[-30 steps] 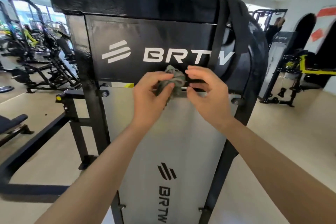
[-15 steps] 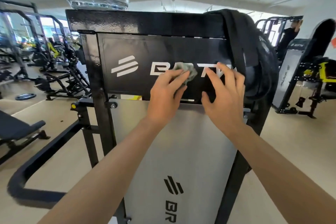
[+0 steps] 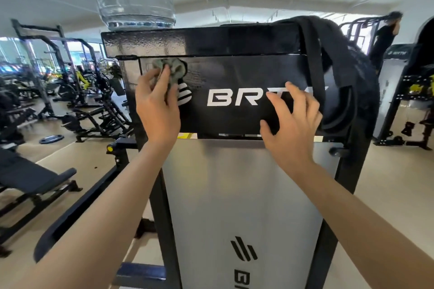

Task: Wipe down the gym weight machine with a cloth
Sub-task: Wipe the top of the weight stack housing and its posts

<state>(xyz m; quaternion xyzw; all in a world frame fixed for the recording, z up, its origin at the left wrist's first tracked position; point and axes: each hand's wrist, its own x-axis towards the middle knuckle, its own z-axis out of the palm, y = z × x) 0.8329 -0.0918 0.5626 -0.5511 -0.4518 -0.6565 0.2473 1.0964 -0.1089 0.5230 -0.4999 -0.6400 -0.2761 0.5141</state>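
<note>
Up and left of the white BRTW lettering (image 3: 244, 97), on the black panel (image 3: 234, 70) of the weight machine (image 3: 234, 195), the left hand (image 3: 157, 103) presses a wadded grey-green cloth (image 3: 172, 69) to the corner, fingers curled over the wad. At the lettering's right end the right hand (image 3: 291, 122) braces with fingers spread apart, holding nothing. A clear plastic container (image 3: 136, 7) seems to stand on the top beam (image 3: 211, 42) above and left of the lettering, so an upward swipe could knock it off, and a rightward pass could snag the black strap (image 3: 314, 73) hanging beside the lettering.
</note>
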